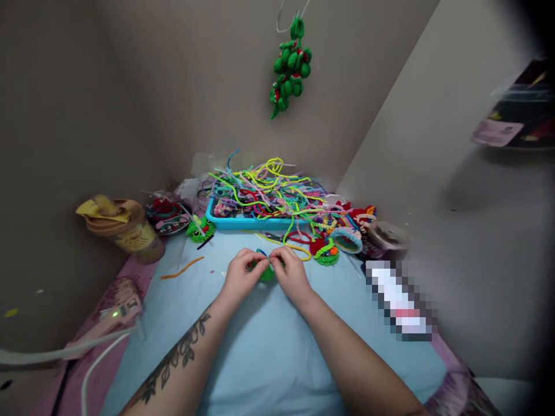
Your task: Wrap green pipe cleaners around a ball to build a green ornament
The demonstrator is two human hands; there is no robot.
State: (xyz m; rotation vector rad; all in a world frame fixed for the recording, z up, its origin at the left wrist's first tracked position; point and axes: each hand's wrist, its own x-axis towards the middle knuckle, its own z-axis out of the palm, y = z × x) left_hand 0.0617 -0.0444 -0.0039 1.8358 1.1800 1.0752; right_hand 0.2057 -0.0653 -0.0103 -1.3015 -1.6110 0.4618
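Hands meeting at table centre, over pale blue table [269, 346]. Left hand [240, 277] and right hand [292, 276] are both pinching a small green pipe-cleaner piece [266, 271] between fingertips, the piece sitting just above the table surface. Behind them a blue tray [225, 221] is overflowing with loose pipe cleaners [264, 188]. An orange pipe cleaner [182, 267] is lying apart to the left. A pink glue gun [115, 315] is resting near the left edge.
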